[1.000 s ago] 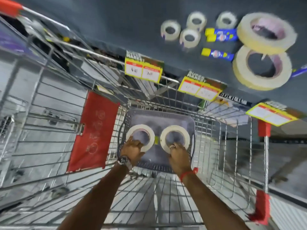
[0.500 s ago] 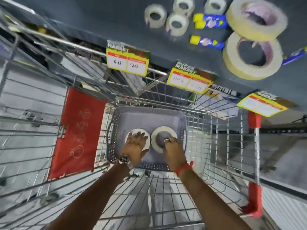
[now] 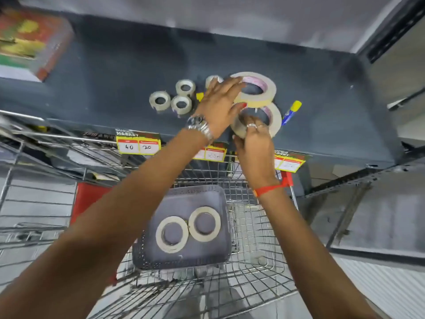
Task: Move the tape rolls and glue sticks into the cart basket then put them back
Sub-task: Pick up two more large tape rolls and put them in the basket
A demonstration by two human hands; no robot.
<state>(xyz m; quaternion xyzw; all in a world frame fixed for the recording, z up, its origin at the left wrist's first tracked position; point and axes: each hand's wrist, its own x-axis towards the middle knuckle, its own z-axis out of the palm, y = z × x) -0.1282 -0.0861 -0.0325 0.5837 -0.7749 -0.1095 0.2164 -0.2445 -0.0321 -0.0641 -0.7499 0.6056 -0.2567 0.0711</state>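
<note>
Two large cream masking tape rolls lie on the dark shelf [image 3: 115,72]. My left hand [image 3: 218,104] grips the left rim of the far large roll [image 3: 259,88], fingers over it and thumb under. My right hand [image 3: 253,139] holds the near large roll [image 3: 274,122], fingers hooked in its hole and thumb on the outer edge. Two flatter tape rolls [image 3: 172,234] [image 3: 204,224] lie side by side in the grey basket [image 3: 184,189] inside the cart. Three small tape rolls [image 3: 181,104] sit left of my hands. One blue glue stick [image 3: 291,111] lies to the right; others are mostly hidden by my left hand.
Yellow and red price tags [image 3: 138,145] hang on the shelf's front edge above the wire cart [image 3: 253,272]. A red panel [image 3: 89,196] is on the cart's left side. A colourful box [image 3: 27,40] stands at the shelf's far left.
Both hands let go of the two rolls in the basket and rose to the shelf, where each has closed on a large masking tape roll. The view tilted up.
</note>
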